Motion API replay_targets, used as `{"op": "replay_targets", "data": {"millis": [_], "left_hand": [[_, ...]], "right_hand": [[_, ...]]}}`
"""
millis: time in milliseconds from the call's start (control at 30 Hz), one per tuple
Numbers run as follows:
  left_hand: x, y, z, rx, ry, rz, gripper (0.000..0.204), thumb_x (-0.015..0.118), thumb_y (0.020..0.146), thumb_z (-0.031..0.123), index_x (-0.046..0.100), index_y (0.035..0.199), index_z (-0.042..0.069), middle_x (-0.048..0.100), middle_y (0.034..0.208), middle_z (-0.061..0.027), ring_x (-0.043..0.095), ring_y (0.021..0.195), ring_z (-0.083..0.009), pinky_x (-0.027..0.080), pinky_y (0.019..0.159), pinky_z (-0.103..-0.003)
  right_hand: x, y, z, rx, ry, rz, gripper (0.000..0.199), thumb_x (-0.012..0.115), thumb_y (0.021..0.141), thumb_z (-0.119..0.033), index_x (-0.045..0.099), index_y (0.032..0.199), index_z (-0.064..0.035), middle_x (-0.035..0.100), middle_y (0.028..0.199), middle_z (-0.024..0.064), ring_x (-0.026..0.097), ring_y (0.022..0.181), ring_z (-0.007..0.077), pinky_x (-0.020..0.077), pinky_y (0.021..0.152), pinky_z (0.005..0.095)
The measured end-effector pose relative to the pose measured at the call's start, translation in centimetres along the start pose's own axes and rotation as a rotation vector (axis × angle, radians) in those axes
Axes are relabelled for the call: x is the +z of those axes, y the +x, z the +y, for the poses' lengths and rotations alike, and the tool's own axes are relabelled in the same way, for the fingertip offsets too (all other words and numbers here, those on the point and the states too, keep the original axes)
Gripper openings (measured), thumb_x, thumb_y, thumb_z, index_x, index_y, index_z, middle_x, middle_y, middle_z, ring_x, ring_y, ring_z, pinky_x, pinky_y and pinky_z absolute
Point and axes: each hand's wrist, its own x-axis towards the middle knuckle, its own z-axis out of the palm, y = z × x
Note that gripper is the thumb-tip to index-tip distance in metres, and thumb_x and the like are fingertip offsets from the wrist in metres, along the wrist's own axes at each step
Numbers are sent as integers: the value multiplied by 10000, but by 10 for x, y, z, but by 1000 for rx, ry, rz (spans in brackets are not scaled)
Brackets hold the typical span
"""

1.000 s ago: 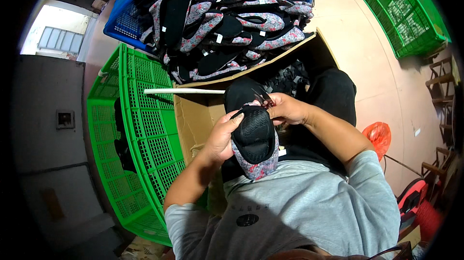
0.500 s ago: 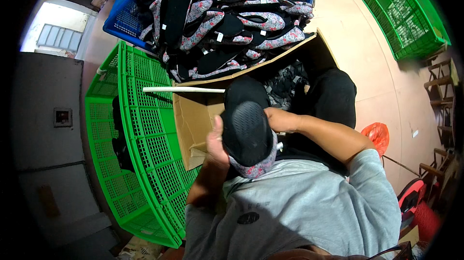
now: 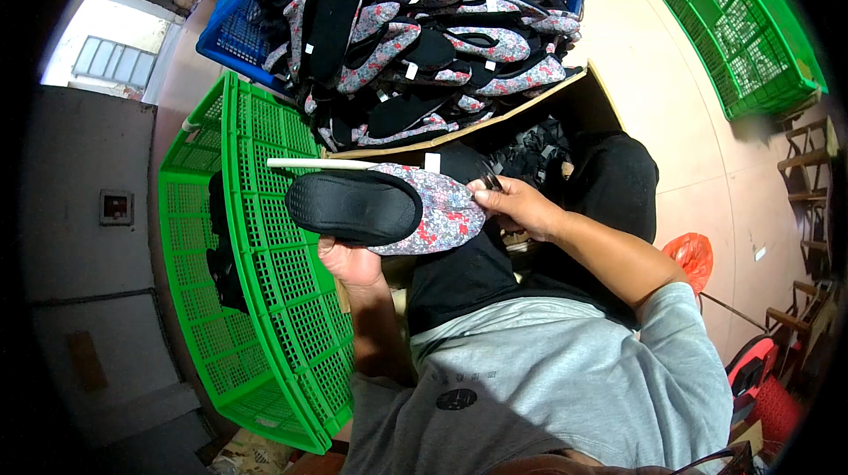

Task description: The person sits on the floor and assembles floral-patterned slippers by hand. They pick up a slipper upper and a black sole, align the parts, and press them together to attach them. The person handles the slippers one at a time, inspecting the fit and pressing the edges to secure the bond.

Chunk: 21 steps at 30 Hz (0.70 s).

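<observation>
A green mesh crate [image 3: 256, 210] stands tall on the left of the frame. At the upper centre, a blue crate [image 3: 234, 46] is heaped with black and floral slippers [image 3: 433, 55]. Just below it sits an open cardboard box [image 3: 602, 91]. The floral slipper [image 3: 450, 214] being handled is at the centre, black part to the left, floral end to the right. The right hand [image 3: 523, 207] is closed around a small dark tool [image 3: 491, 180], thumb at the floral end; the left hand [image 3: 352, 261] grips the slipper from below. A white tag [image 3: 432, 162] shows at its upper edge.
</observation>
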Motion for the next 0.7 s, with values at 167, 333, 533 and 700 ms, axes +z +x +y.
{"op": "replay_targets", "data": {"millis": [167, 333, 533, 700], "left_hand": [[-18, 0, -1, -39, -24, 15, 538, 580, 872, 121, 500, 1389, -1, 473, 1470, -173, 401, 1383, -358, 199, 1198, -573], [-10, -6, -12, -151, 186, 443, 421, 529, 902, 99, 578, 1315, 39, 599, 1341, -119, 556, 1236, -309, 388, 1108, -509], [-2, -15, -12, 564, 1041, 779, 399, 567, 878, -43, 562, 1273, 10, 607, 1193, -82, 582, 1092, -212, 473, 967, -337], [75, -8, -47, 585, 1907, 117, 281, 688, 818, 11, 648, 1096, 10, 592, 1191, -87, 538, 1164, -241, 419, 1022, -349]], "right_hand": [[10, -6, -8, -154, 42, 24, 389, 749, 879, -121, 577, 1223, -63, 640, 951, -13, 562, 761, 45, 446, 618, 210], [-4, -3, -3, -334, -34, 136, 343, 743, 848, -62, 581, 1148, -27, 632, 983, -12, 579, 904, 62, 482, 814, 233], [-9, -4, -6, -439, -260, 204, 339, 745, 799, -81, 590, 1093, -15, 598, 963, -9, 538, 864, 59, 466, 802, 237], [-9, -7, -11, -449, -332, 168, 341, 749, 790, -93, 579, 1076, -16, 582, 944, -3, 524, 873, 62, 464, 801, 242]]}}
